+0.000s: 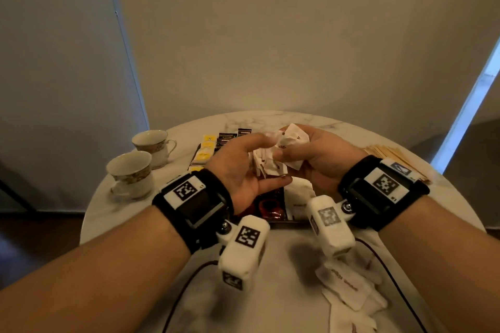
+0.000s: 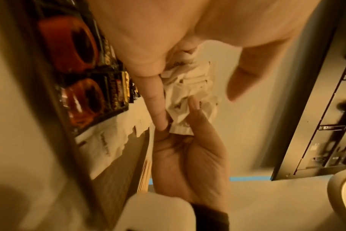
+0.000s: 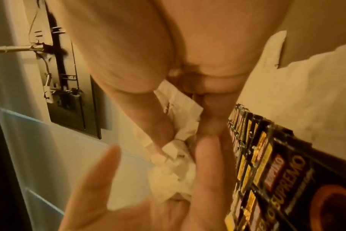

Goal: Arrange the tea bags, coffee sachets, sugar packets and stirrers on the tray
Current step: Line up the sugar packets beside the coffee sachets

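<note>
Two hands are raised together above the tray (image 1: 281,220), sharing a crumpled bunch of white sugar packets (image 1: 281,155). The bunch is gripped by the right hand (image 1: 319,159), thumb pressed against the paper and fingers curled behind it. It is steadied by the left hand (image 1: 238,170), whose straight fingers touch the packets while the thumb is held apart. Dark coffee sachets (image 1: 270,207) and more white packets lie in the tray below. Yellow tea bags (image 1: 205,150) are seen at the far left of the tray, wooden stirrers (image 1: 387,154) on the marble table (image 1: 124,213) to the right, and two teacups (image 1: 135,173) to the left.
</note>
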`<control>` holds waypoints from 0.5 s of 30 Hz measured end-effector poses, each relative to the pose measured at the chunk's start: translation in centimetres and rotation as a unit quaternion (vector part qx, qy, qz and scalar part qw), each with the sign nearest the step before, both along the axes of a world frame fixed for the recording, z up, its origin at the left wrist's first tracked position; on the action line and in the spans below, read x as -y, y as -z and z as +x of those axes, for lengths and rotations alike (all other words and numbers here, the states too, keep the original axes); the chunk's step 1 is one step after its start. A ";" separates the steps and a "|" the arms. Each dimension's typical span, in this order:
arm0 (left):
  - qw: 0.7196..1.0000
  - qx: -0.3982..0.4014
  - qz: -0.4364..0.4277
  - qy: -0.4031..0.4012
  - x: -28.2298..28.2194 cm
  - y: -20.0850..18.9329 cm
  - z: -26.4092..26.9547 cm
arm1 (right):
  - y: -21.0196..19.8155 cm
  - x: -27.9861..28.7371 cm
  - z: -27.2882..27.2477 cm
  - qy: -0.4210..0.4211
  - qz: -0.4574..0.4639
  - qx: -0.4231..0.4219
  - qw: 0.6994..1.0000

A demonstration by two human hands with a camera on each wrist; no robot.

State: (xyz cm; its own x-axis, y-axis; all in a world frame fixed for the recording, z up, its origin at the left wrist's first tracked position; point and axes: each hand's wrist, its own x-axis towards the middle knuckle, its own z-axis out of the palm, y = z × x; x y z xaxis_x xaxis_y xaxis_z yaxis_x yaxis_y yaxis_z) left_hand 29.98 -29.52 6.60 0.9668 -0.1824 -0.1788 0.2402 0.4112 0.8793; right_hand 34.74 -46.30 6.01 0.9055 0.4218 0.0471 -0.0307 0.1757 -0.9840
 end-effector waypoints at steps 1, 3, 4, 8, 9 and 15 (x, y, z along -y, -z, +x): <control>1.000 0.009 0.009 0.004 0.3 0.1 0.7 | 0.0 -0.1 0.3 0.008 -0.019 0.012 1.000; 0.999 0.020 0.029 -0.009 0.8 0.5 2.1 | -0.2 -0.1 0.7 0.025 -0.061 0.041 0.997; 0.999 0.022 0.033 -0.020 1.0 0.7 2.8 | -0.4 0.0 1.0 0.034 -0.084 0.057 0.994; 0.997 0.038 0.036 -0.052 1.2 1.4 5.7 | -0.6 0.4 2.4 0.050 -0.136 0.078 0.986; 0.996 0.045 0.038 -0.061 1.1 1.4 6.2 | -0.5 0.5 2.9 0.069 -0.130 0.075 0.986; 0.997 0.055 0.046 -0.034 0.7 1.7 7.6 | 1.4 1.2 4.7 0.107 0.013 -0.035 0.994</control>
